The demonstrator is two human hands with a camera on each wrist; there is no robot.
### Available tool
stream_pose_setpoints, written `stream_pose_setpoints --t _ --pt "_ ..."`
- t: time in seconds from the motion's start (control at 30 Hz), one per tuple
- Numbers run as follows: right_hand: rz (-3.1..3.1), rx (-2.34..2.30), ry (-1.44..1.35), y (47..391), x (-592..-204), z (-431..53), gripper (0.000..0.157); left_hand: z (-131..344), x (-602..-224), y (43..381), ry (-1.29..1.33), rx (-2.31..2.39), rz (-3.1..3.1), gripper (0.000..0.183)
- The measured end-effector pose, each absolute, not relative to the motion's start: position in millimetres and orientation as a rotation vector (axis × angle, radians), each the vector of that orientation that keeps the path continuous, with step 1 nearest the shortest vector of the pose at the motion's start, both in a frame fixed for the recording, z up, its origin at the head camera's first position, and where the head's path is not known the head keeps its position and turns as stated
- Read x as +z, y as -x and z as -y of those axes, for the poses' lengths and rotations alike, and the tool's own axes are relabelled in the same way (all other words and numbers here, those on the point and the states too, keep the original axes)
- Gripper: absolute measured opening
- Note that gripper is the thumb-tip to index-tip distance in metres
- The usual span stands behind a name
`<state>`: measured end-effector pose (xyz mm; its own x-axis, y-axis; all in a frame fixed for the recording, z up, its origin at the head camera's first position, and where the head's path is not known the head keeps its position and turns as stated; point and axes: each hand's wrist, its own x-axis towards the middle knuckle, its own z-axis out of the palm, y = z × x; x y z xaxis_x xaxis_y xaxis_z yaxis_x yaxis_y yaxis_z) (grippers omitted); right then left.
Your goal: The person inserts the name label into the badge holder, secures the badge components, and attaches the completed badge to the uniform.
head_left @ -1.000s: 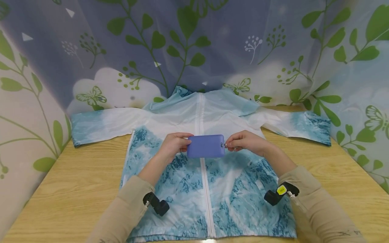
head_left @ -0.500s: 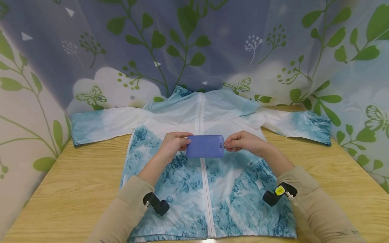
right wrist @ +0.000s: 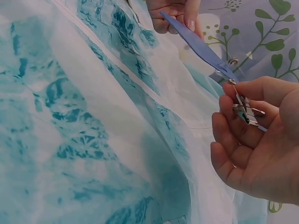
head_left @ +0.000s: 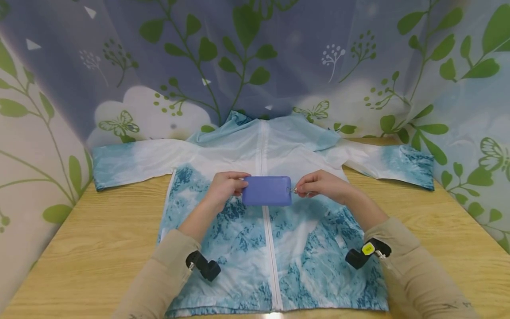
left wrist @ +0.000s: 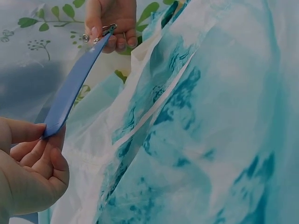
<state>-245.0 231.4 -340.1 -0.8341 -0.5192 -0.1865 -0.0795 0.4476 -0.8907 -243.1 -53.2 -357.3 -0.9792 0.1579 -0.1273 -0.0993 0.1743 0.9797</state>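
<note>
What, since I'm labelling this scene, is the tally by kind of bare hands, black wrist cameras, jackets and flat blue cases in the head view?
Hands: 2, left hand and right hand
Black wrist cameras: 2, left wrist camera and right wrist camera
Jackets: 1, blue-and-white jacket
Flat cases: 1, blue case
Total: 6

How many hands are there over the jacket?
2. The left hand pinches one end of the blue-purple card holder; the right hand holds the metal clip at its other end. No others show.
</note>
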Motion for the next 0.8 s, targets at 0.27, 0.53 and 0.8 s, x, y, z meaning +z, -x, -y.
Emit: stream_pose_setpoints --t 0.27,0.53,0.8 --pt "-2.158 -1.475 0.535 246 -337 -231 0.023 54 -363 246 -0.066 1.911 -2.162 0.033" --pt "-2.045 -1.583 0.636 245 -328 -225 0.018 53 -365 246 -0.104 1.888 -2.154 0.038" --pt "-1.980 -1.601 0.707 240 -320 -213 0.016 54 -363 241 -0.246 1.804 -2.204 0.039"
